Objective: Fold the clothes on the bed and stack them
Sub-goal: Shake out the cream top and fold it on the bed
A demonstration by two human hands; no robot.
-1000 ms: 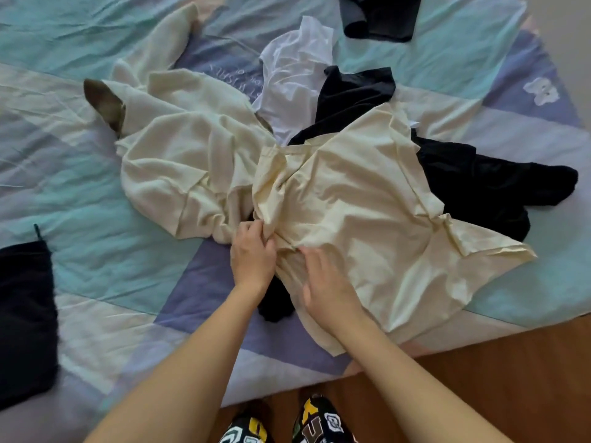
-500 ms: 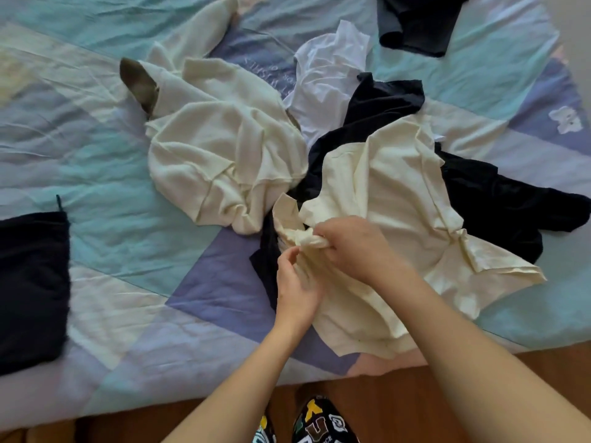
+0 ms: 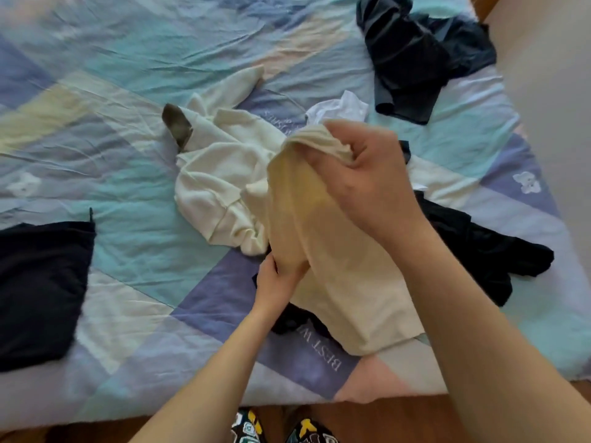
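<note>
A pale yellow shirt [image 3: 339, 282] hangs lifted above the bed. My right hand [image 3: 364, 174] grips its bunched top edge up high. My left hand [image 3: 275, 279] pinches the cloth lower down at its left side. Under the shirt lies a black garment [image 3: 486, 254], spread to the right. A cream sweatshirt [image 3: 220, 177] lies crumpled to the left of my hands. A white garment [image 3: 342, 108] peeks out behind my right hand.
The patchwork bed cover [image 3: 128, 148] in blue, teal and lilac fills the view. A folded dark garment [image 3: 38, 286] sits at the left edge. Another dark heap [image 3: 419, 55] lies at the far right. The wooden floor [image 3: 367, 420] and my patterned slippers show below the bed's edge.
My right hand has raised the yellow shirt's top edge well off the bed. My left hand has slid down its side. The view has shifted, showing more bed.
</note>
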